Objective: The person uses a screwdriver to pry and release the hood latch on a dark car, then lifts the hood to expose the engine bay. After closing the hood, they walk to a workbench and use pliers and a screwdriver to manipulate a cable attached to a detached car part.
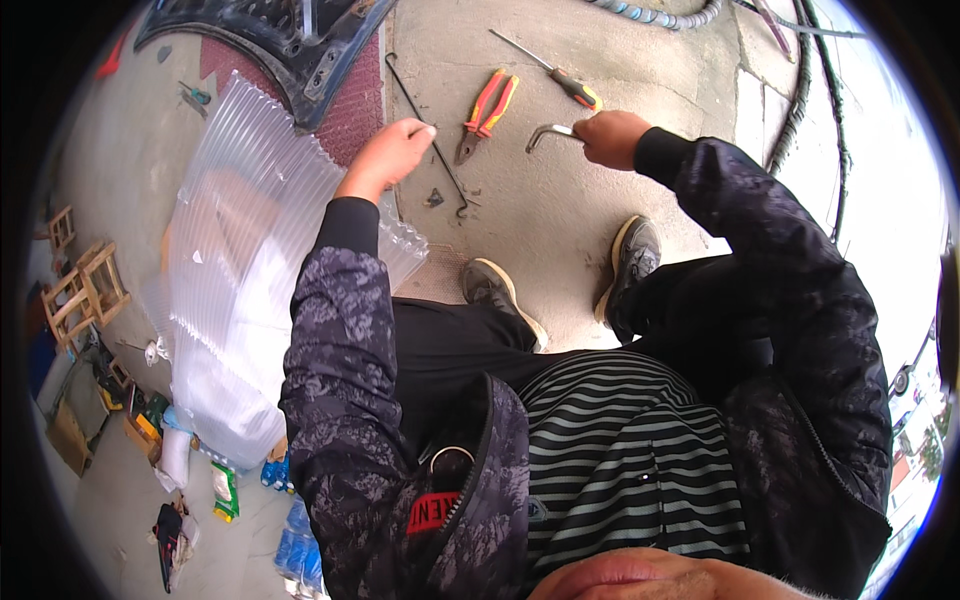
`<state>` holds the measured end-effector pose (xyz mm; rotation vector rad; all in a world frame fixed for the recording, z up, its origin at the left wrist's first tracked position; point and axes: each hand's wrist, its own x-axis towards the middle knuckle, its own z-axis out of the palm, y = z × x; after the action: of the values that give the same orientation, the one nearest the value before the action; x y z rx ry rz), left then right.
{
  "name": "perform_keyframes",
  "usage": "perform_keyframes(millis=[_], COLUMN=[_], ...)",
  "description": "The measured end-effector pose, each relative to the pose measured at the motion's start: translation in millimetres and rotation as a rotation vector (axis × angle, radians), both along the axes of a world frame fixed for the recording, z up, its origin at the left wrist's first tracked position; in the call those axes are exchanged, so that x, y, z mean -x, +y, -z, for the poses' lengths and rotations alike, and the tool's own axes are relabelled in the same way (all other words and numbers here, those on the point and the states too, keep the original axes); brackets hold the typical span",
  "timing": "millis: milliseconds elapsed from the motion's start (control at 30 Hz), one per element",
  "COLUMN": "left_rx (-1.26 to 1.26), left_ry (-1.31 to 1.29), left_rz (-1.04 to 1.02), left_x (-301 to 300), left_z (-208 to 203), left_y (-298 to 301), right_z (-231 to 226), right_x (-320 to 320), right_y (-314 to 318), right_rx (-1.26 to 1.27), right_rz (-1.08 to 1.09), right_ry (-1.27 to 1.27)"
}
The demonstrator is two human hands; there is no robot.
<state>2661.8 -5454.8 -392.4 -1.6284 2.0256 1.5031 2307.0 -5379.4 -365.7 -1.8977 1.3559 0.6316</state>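
Observation:
My right hand is closed around a metal tool with a bent, hooked end, like an L-shaped wrench. Thumb and fingers of my left hand are pinched together; what they hold, if anything, is hidden. A thin dark metal rod with hooked ends runs past the left fingertips; whether they touch it I cannot tell. Between the hands, red and yellow pliers lie on the concrete floor. Beyond the right hand lies a screwdriver with a yellow, red and black handle.
Clear corrugated plastic sheeting spreads on the left. A black vehicle panel lies on a reddish mat at the far left. Dark hoses run along the right. Wooden stools and blue bottles stand farther left.

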Motion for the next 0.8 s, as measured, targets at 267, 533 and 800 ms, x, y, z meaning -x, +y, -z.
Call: perform_keyframes(millis=[267,533,800], left_rx=[-0.198,0.018,0.105], left_ry=[-0.032,-0.102,-0.323], left_rz=[-0.159,0.091,0.585], left_x=[-68,-65,-50], left_z=[116,127,123], left_y=[-19,14,59], right_z=[-161,-199,-210], right_x=[62,72,77], right_y=[18,38,38], right_rx=[0.09,0.227,0.35], right_rz=[0.646,1.079,1.042], right_ry=[-0.616,-0.944,-0.9])
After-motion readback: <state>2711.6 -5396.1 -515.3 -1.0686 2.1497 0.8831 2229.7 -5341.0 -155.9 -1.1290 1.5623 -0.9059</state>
